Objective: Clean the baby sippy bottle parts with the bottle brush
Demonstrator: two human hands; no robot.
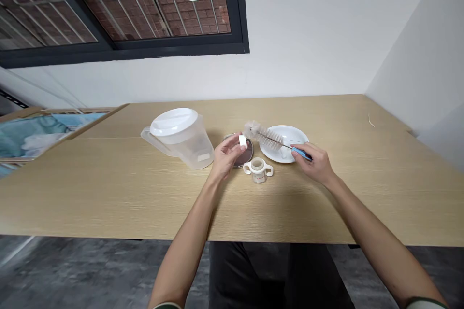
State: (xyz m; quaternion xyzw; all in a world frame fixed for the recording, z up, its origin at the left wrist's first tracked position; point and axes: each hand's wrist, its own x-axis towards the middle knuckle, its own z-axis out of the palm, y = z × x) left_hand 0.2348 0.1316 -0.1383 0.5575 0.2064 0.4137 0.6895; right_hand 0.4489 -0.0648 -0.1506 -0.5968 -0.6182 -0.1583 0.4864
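Note:
My left hand (227, 155) pinches a small white piece (242, 142), perhaps a cap, above a dark round dish (247, 155) that it partly hides. In my right hand (314, 160) is the blue handle of a bottle brush (270, 138), its pale bristles pointing left toward the white piece. The brush passes over a white plate (302, 134). Between my hands stands a small clear cup with a white two-handled collar (258, 170), its top open and touched by neither hand.
A translucent pitcher with a white lid (177, 130) stands left of my left hand. Beyond the table (108, 193) are a wall and a barred window. At far left is a wooden-edged box (97, 124) with bluish cloth or bags. A thin pale strip (370, 120) lies at the right.

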